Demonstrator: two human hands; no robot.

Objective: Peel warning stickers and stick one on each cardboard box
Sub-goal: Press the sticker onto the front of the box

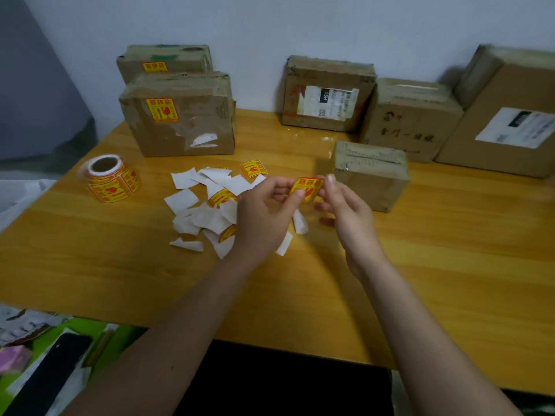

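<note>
— Stickers first: how many do you count?

— One yellow-and-red warning sticker (pixel 306 187) is between the two hands. The left hand (pixel 264 214) pinches its near edge with thumb and curled fingers; the right hand (pixel 345 211) pinches its right edge with thumb and fingertip. Two more loose stickers with backing (pixel 253 168) lie beyond and left of the left hand, among the white backing scraps (pixel 207 211), and a part of one more shows just beside the left wrist.

— And the boxes?

— Six cardboard boxes. The small box (pixel 372 178) stands just beyond the right hand, no sticker visible on it. Far to the left of the hands stand two boxes, one behind the other; the front box (pixel 180 115) and the back box (pixel 165 63) each carry one warning sticker. Beyond the right hand and to its right are three: the box with a torn white label (pixel 327 94), the box with handwriting (pixel 411 121), and the big box (pixel 504 115) with a white label.

— The roll?

— One sticker roll (pixel 109 178) stands on the wooden table (pixel 450 250), well left of the left hand.
</note>
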